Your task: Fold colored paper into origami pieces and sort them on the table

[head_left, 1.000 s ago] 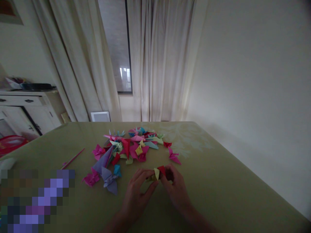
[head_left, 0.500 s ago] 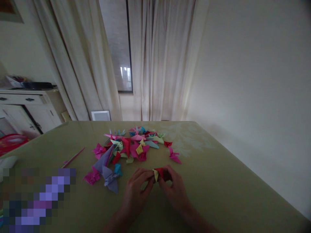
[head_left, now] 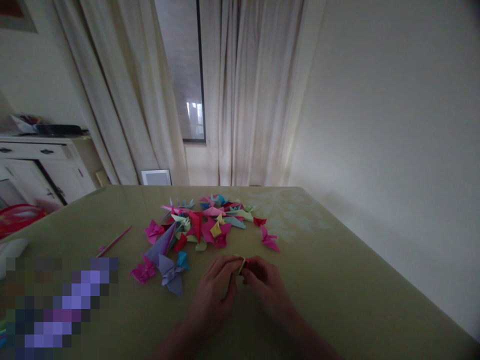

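My left hand (head_left: 213,292) and my right hand (head_left: 264,285) meet over the near middle of the olive-green table (head_left: 337,280). Together their fingertips pinch a small folded paper piece (head_left: 243,263), yellow on the left side and red on the right; most of it is hidden by the fingers. Just beyond my hands lies a heap of folded paper pieces (head_left: 204,225) in pink, red, blue, green and yellow. A purple folded piece (head_left: 170,275) lies to the left of my left hand.
A pink stick (head_left: 114,241) lies on the table at the left. A stray pink piece (head_left: 269,239) sits right of the heap. White curtains (head_left: 243,90) and a window stand behind the table, a white cabinet (head_left: 41,167) at the far left, a plain wall on the right.
My hands have closed in on the yellow-and-red piece, so that less of it shows now. The view has drifted slightly; the heap has not moved.
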### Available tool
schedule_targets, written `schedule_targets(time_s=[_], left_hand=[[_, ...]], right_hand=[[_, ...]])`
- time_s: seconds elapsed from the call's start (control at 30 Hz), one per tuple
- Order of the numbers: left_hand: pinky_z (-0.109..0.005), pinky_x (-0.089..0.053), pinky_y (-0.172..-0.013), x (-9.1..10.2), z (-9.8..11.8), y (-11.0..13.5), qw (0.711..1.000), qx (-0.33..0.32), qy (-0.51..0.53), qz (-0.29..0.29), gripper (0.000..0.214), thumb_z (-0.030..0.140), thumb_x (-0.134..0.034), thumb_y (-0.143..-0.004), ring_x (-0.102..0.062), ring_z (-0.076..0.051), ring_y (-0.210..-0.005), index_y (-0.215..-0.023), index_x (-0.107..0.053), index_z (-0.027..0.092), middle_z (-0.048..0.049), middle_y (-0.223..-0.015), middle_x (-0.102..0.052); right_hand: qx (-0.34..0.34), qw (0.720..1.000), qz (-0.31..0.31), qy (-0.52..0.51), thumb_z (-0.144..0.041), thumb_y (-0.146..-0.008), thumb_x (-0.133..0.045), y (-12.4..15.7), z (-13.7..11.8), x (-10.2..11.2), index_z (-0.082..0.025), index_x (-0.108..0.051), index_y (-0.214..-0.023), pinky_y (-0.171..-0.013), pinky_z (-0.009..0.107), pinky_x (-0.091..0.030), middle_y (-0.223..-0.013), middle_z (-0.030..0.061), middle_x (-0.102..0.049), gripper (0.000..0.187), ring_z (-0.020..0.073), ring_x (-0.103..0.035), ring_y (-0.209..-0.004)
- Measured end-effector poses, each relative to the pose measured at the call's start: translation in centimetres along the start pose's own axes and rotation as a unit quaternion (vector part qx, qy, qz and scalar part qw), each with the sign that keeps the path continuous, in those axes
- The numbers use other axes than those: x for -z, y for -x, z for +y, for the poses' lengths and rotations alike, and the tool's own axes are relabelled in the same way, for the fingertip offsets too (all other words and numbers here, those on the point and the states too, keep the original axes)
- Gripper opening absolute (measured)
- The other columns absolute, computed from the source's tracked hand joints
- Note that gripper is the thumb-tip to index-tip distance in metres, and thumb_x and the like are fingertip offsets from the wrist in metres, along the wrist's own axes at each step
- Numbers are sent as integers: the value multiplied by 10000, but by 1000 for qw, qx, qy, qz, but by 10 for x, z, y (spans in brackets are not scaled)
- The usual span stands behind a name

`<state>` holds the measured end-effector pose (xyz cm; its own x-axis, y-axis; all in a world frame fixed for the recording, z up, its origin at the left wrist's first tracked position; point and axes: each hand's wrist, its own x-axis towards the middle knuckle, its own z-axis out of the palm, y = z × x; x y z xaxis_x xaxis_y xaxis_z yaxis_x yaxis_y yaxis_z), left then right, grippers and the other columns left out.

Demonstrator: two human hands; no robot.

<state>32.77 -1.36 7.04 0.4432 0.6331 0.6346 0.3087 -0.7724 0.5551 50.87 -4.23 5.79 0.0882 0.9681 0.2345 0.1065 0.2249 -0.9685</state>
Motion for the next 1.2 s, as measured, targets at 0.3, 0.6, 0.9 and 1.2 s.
schedule_targets(time_s=[0.3, 0.6, 0.9, 1.2], left_hand=[[-369, -640, -982, 0, -5, 0, 997, 59, 31, 50, 351, 147, -622, -963, -763, -229, -1164, -1275, -687, 294, -73, -1286, -759], [-321, -679, -903, -2, -6, -6, 974, 108, 183, 73, 334, 185, -681, -925, -817, -208, -1036, -1250, -718, 251, -64, -1182, -823], [-323, -665, -933, 0, -16, -4, 981, 107, 153, 61, 302, 189, -604, -966, -814, -220, -1072, -1179, -805, 263, -67, -1182, -843], [-349, -686, -863, -14, -11, -1, 938, 215, 266, 52, 287, 382, -737, -941, -789, -240, -1064, -1196, -783, 258, -89, -1167, -812]], right_hand=[[-68, 993, -11, -100, -656, -816, -833, -6, -8, 2, -205, -826, -908, -688, 327, -599, -833, 64, -790, 461, 196, -714, -700], [-92, 977, 14, -193, -617, -751, -912, -4, 5, 1, -261, -767, -1140, -874, 427, -629, -1070, 77, -796, 547, 253, -780, -911], [-16, 995, -31, -89, -532, -970, -741, 4, -8, -1, -278, -759, -1246, -897, 385, -593, -1077, 66, -782, 375, 245, -737, -979], [-54, 991, 24, -119, -664, -840, -819, 0, -8, 0, -241, -712, -1017, -784, 363, -626, -952, 44, -731, 471, 231, -736, -858]])
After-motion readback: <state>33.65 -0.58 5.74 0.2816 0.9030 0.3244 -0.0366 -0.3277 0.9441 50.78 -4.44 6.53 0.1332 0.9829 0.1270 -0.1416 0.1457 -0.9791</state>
